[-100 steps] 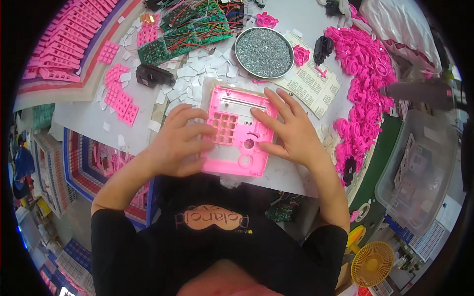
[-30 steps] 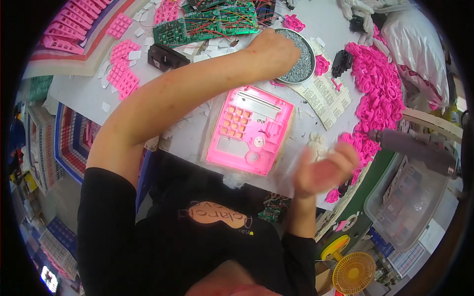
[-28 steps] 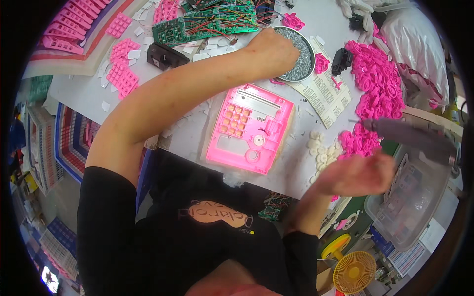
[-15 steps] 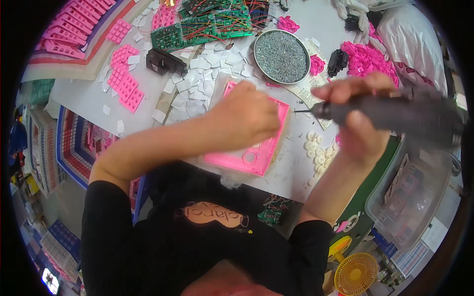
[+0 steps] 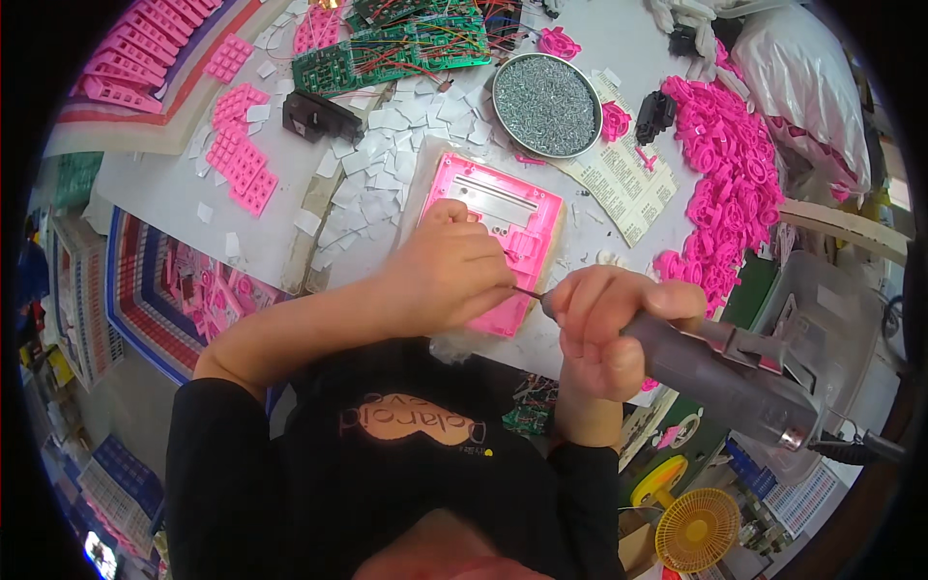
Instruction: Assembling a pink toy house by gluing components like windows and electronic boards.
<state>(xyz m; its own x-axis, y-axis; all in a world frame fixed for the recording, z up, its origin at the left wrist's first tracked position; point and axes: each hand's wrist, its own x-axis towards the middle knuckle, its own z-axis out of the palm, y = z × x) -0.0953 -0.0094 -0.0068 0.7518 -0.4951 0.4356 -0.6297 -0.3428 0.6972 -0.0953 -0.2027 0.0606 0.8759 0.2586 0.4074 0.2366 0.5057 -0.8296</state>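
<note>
A pink plastic casing, open side up with a metal strip inside, lies on the table in front of me. My left hand rests over its lower left part. The thumb and fingers are pinched close to the driver's bit, and whatever they hold is too small or hidden. My right hand is wrapped round a dark grey electric screwdriver. Tilted, the tool points left, with its thin bit reaching my left fingertips above the casing's right side.
Beyond the casing stands a round metal dish of small screws. White paper pieces are scattered to its left, near green circuit boards with wires. Pink plastic parts are heaped at right, beside a printed sheet.
My right hand has brought the screwdriver down and left, so its bit now meets my left fingers. The left hand has shifted slightly down and left, uncovering the casing's upper part.
</note>
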